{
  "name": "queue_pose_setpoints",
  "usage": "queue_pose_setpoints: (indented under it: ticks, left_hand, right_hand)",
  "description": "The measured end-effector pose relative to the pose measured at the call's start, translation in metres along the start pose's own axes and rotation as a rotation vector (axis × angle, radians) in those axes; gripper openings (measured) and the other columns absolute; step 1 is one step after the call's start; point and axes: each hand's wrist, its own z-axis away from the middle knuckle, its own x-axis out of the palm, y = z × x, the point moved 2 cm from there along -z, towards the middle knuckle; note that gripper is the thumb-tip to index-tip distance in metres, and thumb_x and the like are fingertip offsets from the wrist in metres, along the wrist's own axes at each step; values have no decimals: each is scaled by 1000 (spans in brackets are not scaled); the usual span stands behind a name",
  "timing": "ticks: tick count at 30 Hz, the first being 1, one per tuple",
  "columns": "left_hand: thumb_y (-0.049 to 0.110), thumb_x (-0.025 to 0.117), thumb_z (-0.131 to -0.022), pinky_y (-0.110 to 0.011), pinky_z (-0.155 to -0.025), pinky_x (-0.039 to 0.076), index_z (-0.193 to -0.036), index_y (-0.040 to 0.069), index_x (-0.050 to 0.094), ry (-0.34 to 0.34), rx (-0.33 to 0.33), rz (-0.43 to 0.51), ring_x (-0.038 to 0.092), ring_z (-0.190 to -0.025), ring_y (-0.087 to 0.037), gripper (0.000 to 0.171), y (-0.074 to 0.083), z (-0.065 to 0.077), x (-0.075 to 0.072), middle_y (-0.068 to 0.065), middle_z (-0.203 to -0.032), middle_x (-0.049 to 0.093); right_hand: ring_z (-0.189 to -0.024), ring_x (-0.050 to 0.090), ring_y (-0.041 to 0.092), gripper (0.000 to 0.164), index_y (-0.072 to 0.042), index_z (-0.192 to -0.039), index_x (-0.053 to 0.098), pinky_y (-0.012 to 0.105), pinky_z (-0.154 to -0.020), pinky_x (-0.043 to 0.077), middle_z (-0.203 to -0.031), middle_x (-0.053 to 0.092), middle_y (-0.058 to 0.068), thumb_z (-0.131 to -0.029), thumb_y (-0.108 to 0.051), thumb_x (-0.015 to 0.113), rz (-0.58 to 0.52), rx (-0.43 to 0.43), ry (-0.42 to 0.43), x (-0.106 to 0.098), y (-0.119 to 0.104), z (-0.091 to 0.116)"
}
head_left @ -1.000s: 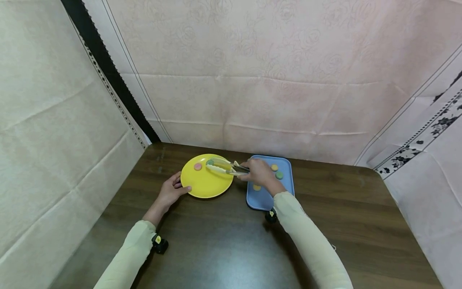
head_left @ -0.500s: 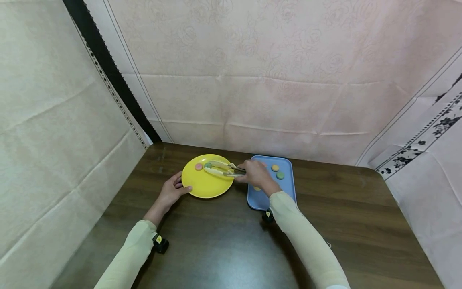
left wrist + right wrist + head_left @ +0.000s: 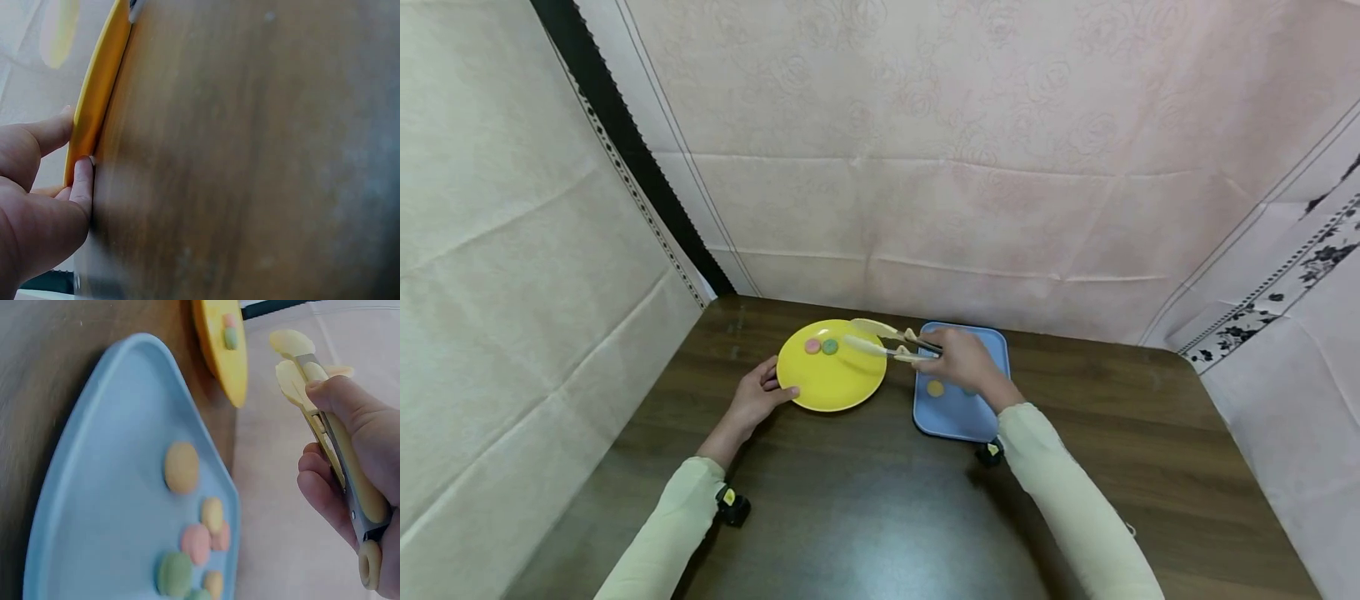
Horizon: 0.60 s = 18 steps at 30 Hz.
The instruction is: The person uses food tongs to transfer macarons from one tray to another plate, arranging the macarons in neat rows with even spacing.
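Observation:
My left hand (image 3: 756,402) grips the near-left rim of a yellow plate (image 3: 831,387); the left wrist view shows its fingers on both sides of the rim. On the plate, a pink macaron (image 3: 812,346) and a green macaron (image 3: 830,347) sit side by side. Cream-tipped tongs (image 3: 867,344) are held in my right hand (image 3: 964,360), their tips spread apart above the plate's right side with nothing between them. Below that hand is a blue tray (image 3: 951,421) with several macarons, including a yellow one (image 3: 182,467), a pink one (image 3: 196,544) and a green one (image 3: 174,574).
Plate and tray stand on a brown wooden table (image 3: 850,500), near its back edge. Pale patterned cloth (image 3: 962,208) hangs behind the table, with more cloth at both sides. A black camera is strapped to each wrist.
The tongs have let go of the green macaron, which now lies beside the pink one. My right hand has drawn back to the right with the tongs spread. The left hand has stayed put.

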Motion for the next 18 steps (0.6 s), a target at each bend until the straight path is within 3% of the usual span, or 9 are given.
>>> queue_pose_setpoints:
  ticks: [5,13,18]
  left_hand:
    - [16,75,-95,-28,-96,54,-163,4,21,-3,6,4,48,-137,-38,87,1,1,-1,-23,-157,39]
    - [12,73,-96,-21,-88,54,-163,3,19,-13,14,45,47,-138,-39,86,1,0,-2,-24,-158,37]
    - [12,72,-97,-22,-89,54,-163,0,17,-32,8,37,45,-139,-41,86,7,6,1,-27,-159,35]
  right_hand:
    - [-106,68,31,56,-2,-132,68,49,-89,55,-124,71,16,-88,-34,81,-13,-47,69,-24,9,24]
    - [-85,63,24,66,-3,-132,69,42,-72,52,-105,72,13,-84,-45,84,19,12,147,-56,24,65]
    - [-86,65,28,56,1,-128,71,47,-75,53,-105,71,16,-85,-34,84,47,67,178,-74,42,100]
